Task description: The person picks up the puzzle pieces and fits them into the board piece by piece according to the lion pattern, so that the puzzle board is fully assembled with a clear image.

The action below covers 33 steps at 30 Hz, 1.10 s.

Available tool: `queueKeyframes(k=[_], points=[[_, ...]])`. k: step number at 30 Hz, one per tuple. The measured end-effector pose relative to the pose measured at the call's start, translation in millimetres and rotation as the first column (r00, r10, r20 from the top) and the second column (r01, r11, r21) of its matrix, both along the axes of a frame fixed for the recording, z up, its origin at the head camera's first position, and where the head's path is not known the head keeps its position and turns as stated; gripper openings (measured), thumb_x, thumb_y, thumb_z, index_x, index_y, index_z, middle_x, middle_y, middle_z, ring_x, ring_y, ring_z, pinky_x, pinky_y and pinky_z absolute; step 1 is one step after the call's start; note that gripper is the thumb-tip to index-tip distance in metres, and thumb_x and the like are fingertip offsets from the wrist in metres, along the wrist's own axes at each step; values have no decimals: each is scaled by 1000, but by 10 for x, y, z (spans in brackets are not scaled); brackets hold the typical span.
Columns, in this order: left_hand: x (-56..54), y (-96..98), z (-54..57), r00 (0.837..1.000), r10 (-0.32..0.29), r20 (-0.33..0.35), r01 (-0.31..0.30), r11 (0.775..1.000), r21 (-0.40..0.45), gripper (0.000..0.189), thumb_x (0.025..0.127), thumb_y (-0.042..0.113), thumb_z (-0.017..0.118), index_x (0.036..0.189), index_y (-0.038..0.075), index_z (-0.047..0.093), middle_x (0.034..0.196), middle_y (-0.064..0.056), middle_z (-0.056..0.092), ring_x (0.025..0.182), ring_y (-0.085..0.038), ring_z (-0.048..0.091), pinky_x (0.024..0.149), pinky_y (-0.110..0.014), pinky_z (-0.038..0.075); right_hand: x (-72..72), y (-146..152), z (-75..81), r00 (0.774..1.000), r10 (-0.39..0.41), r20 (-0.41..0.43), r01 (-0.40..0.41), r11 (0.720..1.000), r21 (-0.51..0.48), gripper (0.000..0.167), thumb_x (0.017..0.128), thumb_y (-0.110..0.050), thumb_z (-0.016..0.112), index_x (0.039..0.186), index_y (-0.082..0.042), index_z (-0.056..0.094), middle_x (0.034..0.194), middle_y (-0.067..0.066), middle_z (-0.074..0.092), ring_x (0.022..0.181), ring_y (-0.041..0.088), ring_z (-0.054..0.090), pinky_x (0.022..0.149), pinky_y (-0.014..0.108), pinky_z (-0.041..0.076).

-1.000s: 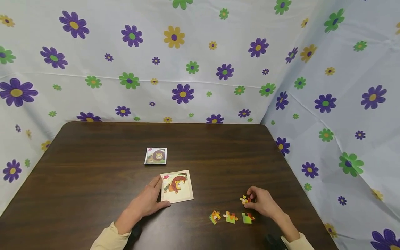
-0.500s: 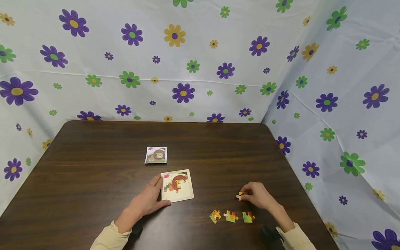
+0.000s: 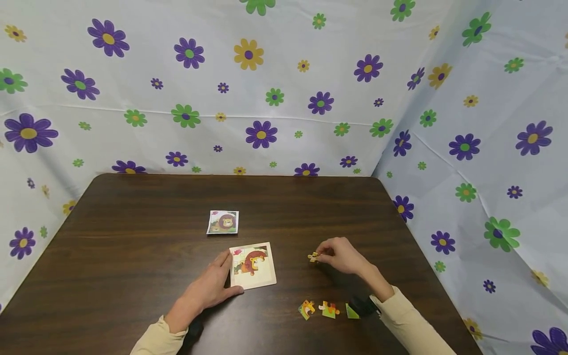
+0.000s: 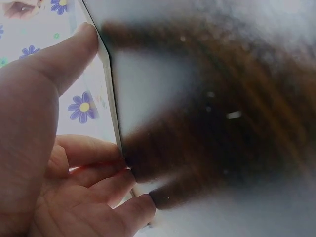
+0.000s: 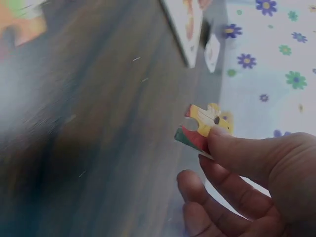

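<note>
My left hand (image 3: pixel 207 286) lies along the left side of a square puzzle board (image 3: pixel 262 277), its fingers straight against the edge and its thumb at the near corner. Part of a lion picture fills the upper left of the board; the rest is bare pale wood. Between thumb and fingers, my right hand (image 3: pixel 343 255) pinches a puzzle piece (image 5: pixel 200 121), raised over the table to the right of the board. In the right wrist view this piece shows yellow, red and green, with part of the lion's face.
A printed lion card (image 3: pixel 223 223) lies behind the board on the dark wooden table (image 3: pixel 146 236). Nearer me lie more loose pieces: one orange and yellow piece (image 3: pixel 306 309), one orange and green piece (image 3: pixel 329 309), and a green piece (image 3: pixel 352 312) partly covered by the right wrist strap.
My right hand, with the puzzle piece pinched in it, has moved left and away from me, closer to the board. My left hand has stayed at the board's edge.
</note>
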State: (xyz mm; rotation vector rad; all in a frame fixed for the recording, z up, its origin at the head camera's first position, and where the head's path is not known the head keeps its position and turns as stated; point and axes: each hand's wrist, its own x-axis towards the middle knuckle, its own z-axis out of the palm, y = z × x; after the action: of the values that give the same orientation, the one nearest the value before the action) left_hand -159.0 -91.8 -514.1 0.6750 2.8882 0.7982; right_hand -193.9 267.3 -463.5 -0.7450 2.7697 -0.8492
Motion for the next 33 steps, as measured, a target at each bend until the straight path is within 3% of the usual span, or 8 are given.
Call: queueKeyframes(k=[6, 10, 17, 21, 27, 33], points=[[39, -3, -13, 999, 2, 38, -2, 1000, -4, 92, 73, 36, 83, 136, -15, 40, 141, -31, 38, 128, -43, 41, 102, -50, 39, -39, -220, -1, 999, 29, 26, -26, 994, -105, 14, 89, -6, 67, 102, -6, 70, 78, -6, 63, 63, 6, 54, 57, 22, 45], [64, -19, -13, 997, 9, 81, -8, 1000, -11, 94, 73, 37, 83, 137, -15, 38, 143, -31, 36, 130, -43, 39, 103, -51, 38, -50, -383, -27, 996, 57, 65, -48, 989, -138, 13, 90, -7, 66, 102, -7, 71, 80, -5, 65, 62, 5, 53, 55, 22, 44], [30, -22, -14, 999, 7, 54, -6, 1000, -3, 94, 73, 35, 83, 137, -16, 38, 143, -31, 36, 130, -43, 39, 103, -50, 38, -129, -707, -38, 987, 74, 140, -47, 982, -182, 13, 93, -5, 61, 103, -4, 70, 80, 1, 66, 63, 11, 62, 56, 22, 50], [18, -16, -21, 999, 2, 44, -2, 1000, -19, 93, 74, 36, 82, 137, -16, 38, 142, -32, 36, 130, -43, 39, 103, -50, 38, -149, -879, -94, 977, 94, 189, -60, 982, -178, 16, 93, -1, 60, 107, -1, 68, 80, 3, 64, 63, 13, 63, 56, 21, 52], [3, -3, -10, 999, -2, 48, 3, 1000, -24, 93, 75, 37, 81, 137, -16, 38, 143, -32, 36, 130, -43, 39, 103, -51, 38, -188, -1053, -209, 974, 149, 169, -127, 983, -135, 21, 88, 0, 65, 110, -1, 66, 77, 0, 59, 58, 5, 59, 54, 18, 49], [-7, 6, 22, 999, -1, 53, 3, 999, -37, 93, 76, 38, 81, 137, -16, 38, 143, -31, 36, 130, -43, 39, 102, -51, 38, -224, -1161, -276, 978, 125, 169, -104, 986, -130, 22, 85, -3, 70, 107, -3, 66, 73, -2, 58, 57, 0, 53, 53, 16, 44]])
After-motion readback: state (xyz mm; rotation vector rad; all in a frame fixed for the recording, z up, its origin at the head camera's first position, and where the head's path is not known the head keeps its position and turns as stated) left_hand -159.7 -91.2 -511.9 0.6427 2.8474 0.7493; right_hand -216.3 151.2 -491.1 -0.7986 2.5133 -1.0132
